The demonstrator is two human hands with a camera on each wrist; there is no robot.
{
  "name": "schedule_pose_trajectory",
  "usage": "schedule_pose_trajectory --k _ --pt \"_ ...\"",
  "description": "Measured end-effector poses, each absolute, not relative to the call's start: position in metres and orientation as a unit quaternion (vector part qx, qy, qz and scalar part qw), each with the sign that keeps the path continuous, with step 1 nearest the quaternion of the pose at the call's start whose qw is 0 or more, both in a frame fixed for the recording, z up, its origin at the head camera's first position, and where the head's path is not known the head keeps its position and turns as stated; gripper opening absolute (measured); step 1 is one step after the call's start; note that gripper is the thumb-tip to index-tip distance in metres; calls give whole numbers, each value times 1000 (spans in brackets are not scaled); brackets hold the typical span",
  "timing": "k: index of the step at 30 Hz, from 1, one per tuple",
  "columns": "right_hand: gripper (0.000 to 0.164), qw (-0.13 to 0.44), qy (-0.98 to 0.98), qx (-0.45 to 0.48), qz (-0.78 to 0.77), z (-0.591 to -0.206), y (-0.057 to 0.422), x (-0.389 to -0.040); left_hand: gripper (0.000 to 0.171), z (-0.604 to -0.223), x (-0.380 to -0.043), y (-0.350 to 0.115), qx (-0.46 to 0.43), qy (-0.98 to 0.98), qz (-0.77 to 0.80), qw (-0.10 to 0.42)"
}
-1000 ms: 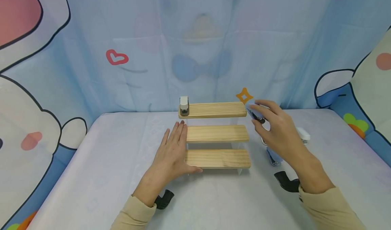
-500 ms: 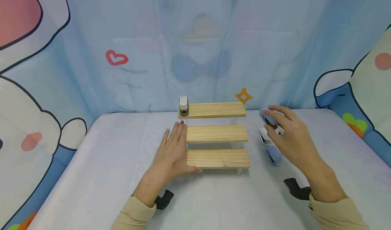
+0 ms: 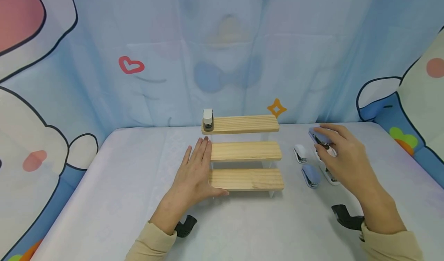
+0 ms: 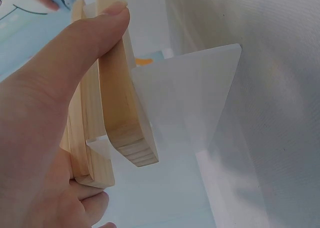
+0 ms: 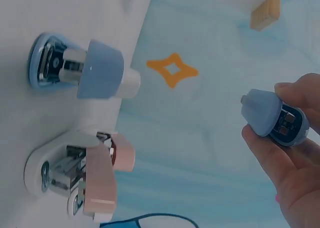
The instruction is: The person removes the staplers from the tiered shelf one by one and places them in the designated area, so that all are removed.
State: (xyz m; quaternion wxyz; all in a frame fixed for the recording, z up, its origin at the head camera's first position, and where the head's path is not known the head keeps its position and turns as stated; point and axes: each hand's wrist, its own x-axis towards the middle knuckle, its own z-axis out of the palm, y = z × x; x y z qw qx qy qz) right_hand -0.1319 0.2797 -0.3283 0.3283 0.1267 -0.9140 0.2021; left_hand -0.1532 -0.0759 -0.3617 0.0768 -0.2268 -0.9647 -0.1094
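My right hand pinches a small blue stapler between thumb and fingers, above the table's right side. In the right wrist view this stapler hangs clear of those on the table. My left hand lies against the left ends of a three-tier wooden shelf, fingers straight, thumb on the lowest board's front edge. The left wrist view shows that thumb pressing on the front board. A white stapler stands at the left end of the top board.
Left of my right hand, a white stapler and a blue stapler sit on the white-covered table. More staplers with pinkish tops stand beneath that hand, partly hidden in the head view. A blue cartoon curtain hangs behind.
My right hand has moved right with the blue stapler, away from the top board's right end, uncovering the white stapler on the table. My left hand has stayed at the shelf.
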Motion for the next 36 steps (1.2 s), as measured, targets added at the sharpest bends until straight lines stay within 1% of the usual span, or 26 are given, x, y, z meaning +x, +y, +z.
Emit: schedule_pose_trajectory --k 9,17,23,36 --pt "44 282 -930 94 218 -331 297 -132 142 -362 -153 -76 -228 -964 -114 75" --pt "43 279 -931 93 216 -334 307 -129 142 -361 -154 -76 -227 -965 -112 74" --pt "44 269 -938 71 206 -336 315 -127 142 -361 -153 -77 -227 -965 -110 75" --pt "42 219 -955 8 198 -340 334 -121 141 -361 -153 -77 -226 -965 -109 74"
